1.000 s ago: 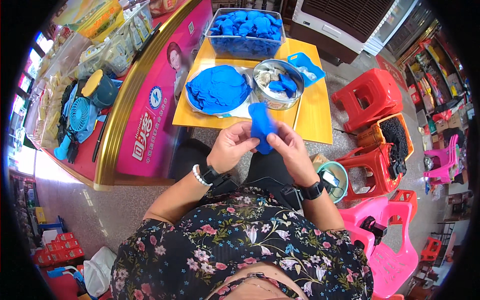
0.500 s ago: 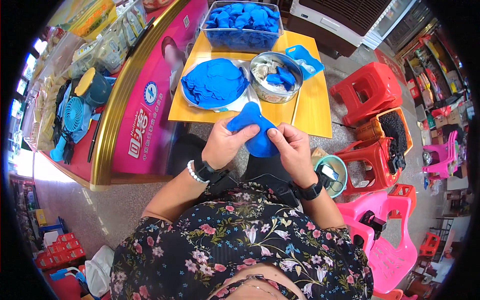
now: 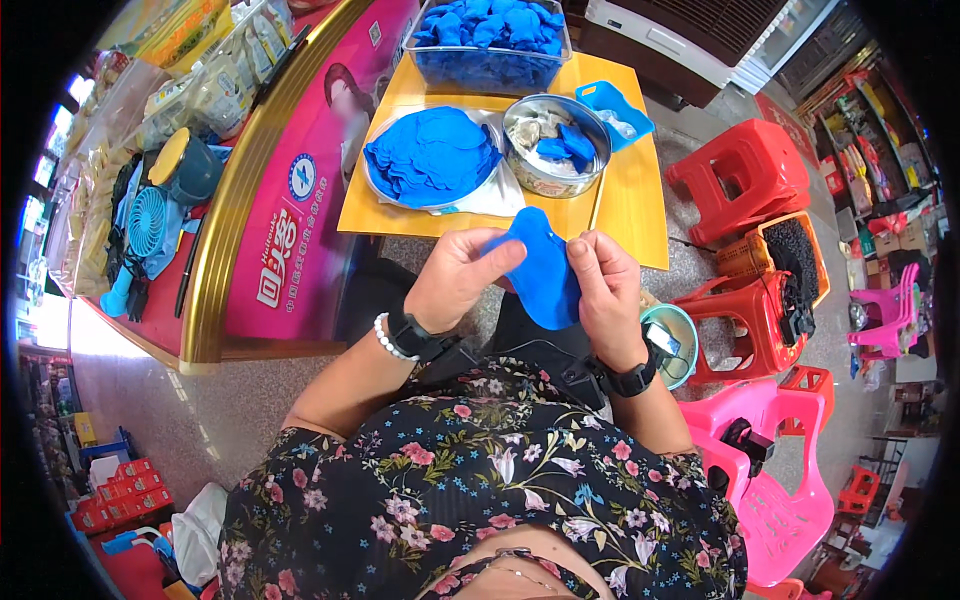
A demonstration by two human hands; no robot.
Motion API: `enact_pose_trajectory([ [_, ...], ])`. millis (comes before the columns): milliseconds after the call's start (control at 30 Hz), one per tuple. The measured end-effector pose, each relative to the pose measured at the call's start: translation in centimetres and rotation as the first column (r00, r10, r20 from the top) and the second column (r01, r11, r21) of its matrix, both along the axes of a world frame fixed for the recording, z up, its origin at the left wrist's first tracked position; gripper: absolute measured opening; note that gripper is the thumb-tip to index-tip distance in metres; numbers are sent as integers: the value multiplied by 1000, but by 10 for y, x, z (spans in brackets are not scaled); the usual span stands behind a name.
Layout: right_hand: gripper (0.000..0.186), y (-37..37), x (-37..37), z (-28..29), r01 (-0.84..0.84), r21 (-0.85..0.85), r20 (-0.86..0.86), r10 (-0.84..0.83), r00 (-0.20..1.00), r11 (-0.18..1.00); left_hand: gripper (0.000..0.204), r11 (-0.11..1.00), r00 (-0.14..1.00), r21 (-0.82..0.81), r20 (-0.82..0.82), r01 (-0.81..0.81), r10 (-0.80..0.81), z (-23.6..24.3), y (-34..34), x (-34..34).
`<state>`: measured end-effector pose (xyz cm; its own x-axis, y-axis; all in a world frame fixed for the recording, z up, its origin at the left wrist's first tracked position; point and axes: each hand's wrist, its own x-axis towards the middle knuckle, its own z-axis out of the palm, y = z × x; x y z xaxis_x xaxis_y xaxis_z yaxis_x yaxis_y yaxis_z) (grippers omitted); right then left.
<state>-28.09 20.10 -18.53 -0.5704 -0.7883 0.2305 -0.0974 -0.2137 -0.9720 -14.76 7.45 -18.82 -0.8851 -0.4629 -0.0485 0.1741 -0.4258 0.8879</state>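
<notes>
**Head view: blue piece pinched between both hands above the lap**

Head view, looking straight down. Left hand (image 3: 462,278) closed round the left edge of a blue fabric piece (image 3: 543,268), thumb on top and fingers curled beneath; right hand (image 3: 603,285) closed likewise on the right edge, fingertips pinching near the top corner. Held between the two, just short of the near edge of the yellow table (image 3: 628,200), above the lap. Judged so held to keep the piece spread flat and facing upward, both edges under control and in plain sight.

Flat, soft-looking, of a strong even blue; rounded at the top, with a bump like a lobe, narrowing to a blunt point lower down. No print or seam to be made out at this size. Lower part hanging free over dark trousers.

On the table, within arm's reach: a round tray (image 3: 432,158) heaped with like blue pieces, a metal bowl (image 3: 555,145) with a few blue pieces and pale scraps inside, a clear tub (image 3: 490,45) full of blue at the far edge, a small blue tray (image 3: 613,107) beside the bowl. Probably ranged close so that pieces pass between them without stretching.

Black watch on the right wrist, black band and white bead bracelet on the left. Red stools (image 3: 745,180) and a pink chair (image 3: 775,480) off to the right.
</notes>
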Motion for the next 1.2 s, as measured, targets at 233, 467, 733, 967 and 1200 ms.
enact_pose_trajectory([
  [233,15,-4,4,2,-40,-33,170,45,984,999,16,972,996,-217,47,87,-79,-2,-6,8],
  [467,14,2,10,12,-177,-16,344,172,923,984,20,986,997,-159,-77,-42,30,-1,-4,5],
  [733,22,4,8,7,-82,88,-194,98,976,993,19,990,1000,-143,-21,-17,14,2,5,5],
  [967,21,4,22,10,-100,86,-307,122,944,991,13,977,994,-195,-83,-83,68,13,8,14],
  [1200,15,5,26,15,-233,54,-140,239,961,971,15,942,988,-304,-92,-143,120,18,10,20],
])
